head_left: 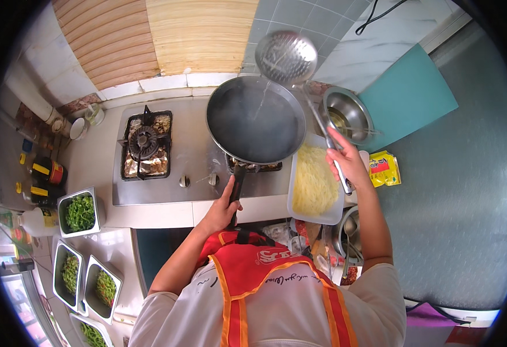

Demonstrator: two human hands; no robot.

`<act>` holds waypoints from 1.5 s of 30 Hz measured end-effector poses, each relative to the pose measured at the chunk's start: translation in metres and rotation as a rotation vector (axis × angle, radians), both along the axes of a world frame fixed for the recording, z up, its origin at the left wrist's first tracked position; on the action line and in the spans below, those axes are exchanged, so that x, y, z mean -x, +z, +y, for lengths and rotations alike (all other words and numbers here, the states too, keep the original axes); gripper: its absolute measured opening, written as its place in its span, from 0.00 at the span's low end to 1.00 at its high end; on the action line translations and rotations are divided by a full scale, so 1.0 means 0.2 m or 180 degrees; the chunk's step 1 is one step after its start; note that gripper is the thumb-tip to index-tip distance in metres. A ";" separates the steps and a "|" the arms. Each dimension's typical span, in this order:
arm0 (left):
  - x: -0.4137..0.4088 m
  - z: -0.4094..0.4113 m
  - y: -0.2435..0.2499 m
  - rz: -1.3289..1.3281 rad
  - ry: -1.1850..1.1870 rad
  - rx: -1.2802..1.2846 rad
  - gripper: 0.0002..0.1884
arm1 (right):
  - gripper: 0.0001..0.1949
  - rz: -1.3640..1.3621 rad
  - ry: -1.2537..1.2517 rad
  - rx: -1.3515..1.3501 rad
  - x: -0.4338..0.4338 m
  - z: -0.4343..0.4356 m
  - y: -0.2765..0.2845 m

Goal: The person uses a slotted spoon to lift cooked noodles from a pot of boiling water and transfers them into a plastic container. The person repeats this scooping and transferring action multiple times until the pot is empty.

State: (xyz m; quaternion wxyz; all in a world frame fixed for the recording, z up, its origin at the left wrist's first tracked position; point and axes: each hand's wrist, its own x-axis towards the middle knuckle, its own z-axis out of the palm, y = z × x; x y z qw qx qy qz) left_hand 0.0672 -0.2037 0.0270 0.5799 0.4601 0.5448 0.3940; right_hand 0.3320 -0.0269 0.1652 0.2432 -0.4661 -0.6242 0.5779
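Note:
My left hand [224, 210] grips the black handle of a dark wok [255, 123], which sits over the right burner of the gas stove. Hazy steam blurs the inside of the wok. In my right hand [349, 161] is the handle of a perforated metal skimmer [286, 57]. Its bowl is raised past the wok's far rim, slightly blurred, and a thin stream of liquid falls from it into the wok. Below my right hand, a translucent plastic tray [294, 207] holds pale yellow shreds [316, 182].
A steel bowl [357, 108] with yellowish liquid stands right of the wok, beside a teal board [413, 95] and a yellow packet [384, 168]. The left burner [144, 138] is bare. At left are metal containers of chopped greens [80, 212] and several bottles [47, 171].

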 end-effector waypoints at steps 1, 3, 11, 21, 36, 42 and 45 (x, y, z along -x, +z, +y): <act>0.00 0.00 0.00 -0.0002 0.0007 0.0023 0.36 | 0.29 0.0097 -0.0101 -0.0070 0.00 -0.01 0.03; 0.00 0.00 -0.01 -0.0109 0.0043 0.0014 0.37 | 0.30 0.0254 -0.0151 -0.0234 -0.01 -0.02 0.05; -0.02 0.01 -0.01 -0.0166 0.0078 -0.0013 0.36 | 0.17 0.1051 0.0008 0.2398 -0.17 -0.08 -0.24; -0.01 0.01 0.01 -0.0090 0.0086 0.0205 0.38 | 0.25 0.0098 -0.1413 0.0185 -0.35 -0.48 -0.06; -0.01 0.03 0.01 0.0150 -0.0032 0.0260 0.38 | 0.29 -0.1878 -0.2008 -0.1594 -0.64 -0.92 -0.82; 0.00 0.03 0.01 0.0309 -0.0077 0.0185 0.38 | 0.29 -0.1457 -0.1591 -0.1030 -0.48 -0.74 -0.60; -0.01 0.03 0.01 0.0209 -0.0041 0.0197 0.38 | 0.30 -0.1200 -0.1264 -0.0929 -0.36 -0.57 -0.53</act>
